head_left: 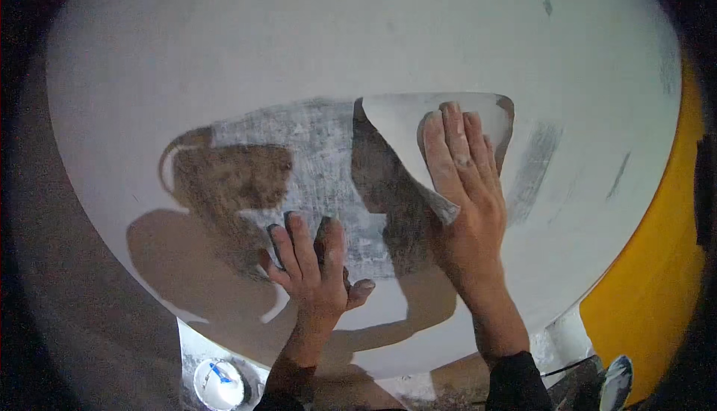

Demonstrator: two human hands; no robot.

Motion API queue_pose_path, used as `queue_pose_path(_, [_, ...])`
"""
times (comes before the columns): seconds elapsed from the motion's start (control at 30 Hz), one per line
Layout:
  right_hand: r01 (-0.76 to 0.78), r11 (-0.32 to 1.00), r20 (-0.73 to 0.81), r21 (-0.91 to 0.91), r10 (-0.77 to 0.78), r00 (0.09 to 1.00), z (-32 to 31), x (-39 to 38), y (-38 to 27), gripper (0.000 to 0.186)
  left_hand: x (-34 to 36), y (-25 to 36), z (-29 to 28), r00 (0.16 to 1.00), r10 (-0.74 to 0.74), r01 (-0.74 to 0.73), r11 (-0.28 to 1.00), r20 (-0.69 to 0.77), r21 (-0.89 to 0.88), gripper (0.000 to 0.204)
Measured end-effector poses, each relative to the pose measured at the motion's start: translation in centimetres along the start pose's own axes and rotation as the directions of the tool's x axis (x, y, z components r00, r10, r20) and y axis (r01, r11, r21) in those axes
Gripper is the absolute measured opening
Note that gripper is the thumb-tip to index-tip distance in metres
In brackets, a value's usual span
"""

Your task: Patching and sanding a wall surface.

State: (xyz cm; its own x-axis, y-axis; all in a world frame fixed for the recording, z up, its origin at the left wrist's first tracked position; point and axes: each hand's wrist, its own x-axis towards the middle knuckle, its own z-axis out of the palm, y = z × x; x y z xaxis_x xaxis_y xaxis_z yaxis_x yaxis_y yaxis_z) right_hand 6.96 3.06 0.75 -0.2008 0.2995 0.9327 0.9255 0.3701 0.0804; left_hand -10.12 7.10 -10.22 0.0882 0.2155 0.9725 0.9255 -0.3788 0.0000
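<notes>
A large white curved surface (314,30) fills most of the view, with a wide rubbed grey patch (321,142) across its middle. My left hand (314,269) rests at the patch's lower part, fingers spread, holding nothing. Flat on a pale sheet (396,127), my right hand (467,179) lies with its fingers stretched upward. The sheet looks like sandpaper; its left edge lifts off the surface, and a grey underside shows at the curled lower corner near my wrist. My right thumb is hidden.
Below left stands a white bucket (216,385) with something blue in it. A yellow panel (635,291) borders the right side. A shoe (617,381) and a dark cable (571,366) show at lower right. Shadows of my head and arms fall on the surface.
</notes>
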Motion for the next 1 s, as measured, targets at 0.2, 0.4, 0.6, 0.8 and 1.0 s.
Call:
queue_pose_path(0.2, [0.086, 0.996, 0.055, 0.007, -0.087, 0.995, 2.7, -8.2, -0.7, 0.053, -0.1, -0.2, -0.8, 0.997, 0.061, -0.064, 0.994, -0.037, -0.093, 0.075])
queue_pose_path(0.4, [0.11, 0.993, 0.051, -0.035, -0.109, 0.993, 0.7, -1.1, -3.7, 0.06, 0.8, -1.7, -3.0, 0.982, -0.026, -0.017, 0.974, -0.187, -0.226, 0.076])
queue_pose_path(0.6, [0.228, 0.971, 0.09, 0.069, -0.234, 0.968, 1.0, 0.7, -4.1, 0.062, 0.2, -4.3, -5.8, 0.932, -0.254, 0.13, 0.901, -0.26, -0.414, 0.085])
queue_pose_path(0.8, [0.467, 0.865, 0.298, 0.183, -0.502, 0.812, 6.7, -8.4, -8.3, 0.07, 0.7, -4.1, -5.9, 0.909, -0.202, 0.012, 0.887, -0.366, -0.461, 0.09])
queue_pose_path(1.0, [0.105, 0.979, -0.101, 0.173, -0.088, 0.991, 1.6, 2.2, -9.2, 0.063, 0.4, -4.1, -8.7, 0.917, -0.228, 0.089, 0.916, -0.328, -0.39, 0.094])
